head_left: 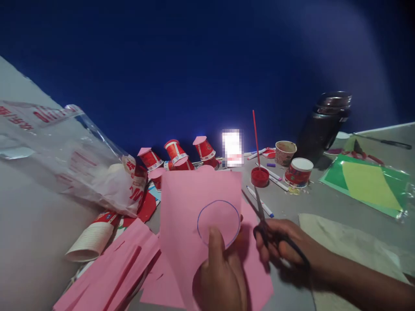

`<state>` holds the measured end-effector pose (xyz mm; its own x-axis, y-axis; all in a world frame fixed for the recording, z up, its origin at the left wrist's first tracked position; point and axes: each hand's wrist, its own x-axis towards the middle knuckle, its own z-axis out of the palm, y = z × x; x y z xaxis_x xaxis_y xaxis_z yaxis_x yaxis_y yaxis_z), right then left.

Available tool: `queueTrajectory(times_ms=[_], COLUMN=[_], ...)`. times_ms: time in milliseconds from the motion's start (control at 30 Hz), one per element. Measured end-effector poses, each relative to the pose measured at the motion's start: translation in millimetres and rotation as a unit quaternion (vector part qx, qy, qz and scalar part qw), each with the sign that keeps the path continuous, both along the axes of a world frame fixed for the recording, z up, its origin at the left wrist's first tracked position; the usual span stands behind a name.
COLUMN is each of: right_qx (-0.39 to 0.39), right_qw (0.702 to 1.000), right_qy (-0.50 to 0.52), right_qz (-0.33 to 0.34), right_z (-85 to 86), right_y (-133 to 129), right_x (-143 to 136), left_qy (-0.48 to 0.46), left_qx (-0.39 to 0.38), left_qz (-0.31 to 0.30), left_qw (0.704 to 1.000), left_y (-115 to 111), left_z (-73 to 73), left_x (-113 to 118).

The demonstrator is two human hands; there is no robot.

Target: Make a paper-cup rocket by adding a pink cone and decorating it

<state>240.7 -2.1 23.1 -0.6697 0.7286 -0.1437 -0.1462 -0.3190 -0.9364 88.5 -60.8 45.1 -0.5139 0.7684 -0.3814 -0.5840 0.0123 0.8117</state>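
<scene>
My left hand (pixel 222 272) grips a sheet of pink paper (pixel 181 207), its thumb on the front and its fingers behind. A blue circle outline is drawn on that sheet, and the thumb tip lies inside it. Just to the right, my right hand (pixel 285 242) holds dark-handled scissors (pixel 259 207) with the blades parted and pointing up and away. The blades are close to the sheet's right edge; I see no cut in the circle. More pink paper (pixel 262 276) lies on the table beneath.
Red paper cups (pixel 205 149), some topped with pink paper, stand at the back. To the left are a plastic bag (pixel 81 151), stacked white cups (pixel 92 237) and pink strips (pixel 106 268). On the right are markers (pixel 262 203), a red pot (pixel 260 178), a dark flask (pixel 324 125) and a green packet (pixel 343 177).
</scene>
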Motion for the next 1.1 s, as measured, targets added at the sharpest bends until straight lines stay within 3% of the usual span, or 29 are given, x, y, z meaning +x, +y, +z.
queueTrajectory(times_ms=[100,233,467,1100], right_qx=[0.008,0.008,0.019,0.006], right_qw=[0.998,0.996,0.995,0.996], right_qy=[-0.042,-0.073,-0.079,-0.083], right_qz=[0.035,0.041,0.053,0.042], right_z=[0.9,-0.3,-3.0,-7.8], right_y=[-5.0,-2.8,0.5,1.1], right_x=[-4.9,-7.4,-8.7,-9.6], left_qy=[-0.116,-0.235,-0.272,-0.272], left_qx=[-0.019,-0.010,-0.030,0.007], left_qz=[-0.050,-0.022,-0.054,-0.042], left_qw=[0.992,0.972,0.960,0.961], left_y=[20.1,31.5,29.4,30.1], left_z=[8.5,11.5,1.9,-4.8], left_x=[0.1,0.6,6.5,9.8])
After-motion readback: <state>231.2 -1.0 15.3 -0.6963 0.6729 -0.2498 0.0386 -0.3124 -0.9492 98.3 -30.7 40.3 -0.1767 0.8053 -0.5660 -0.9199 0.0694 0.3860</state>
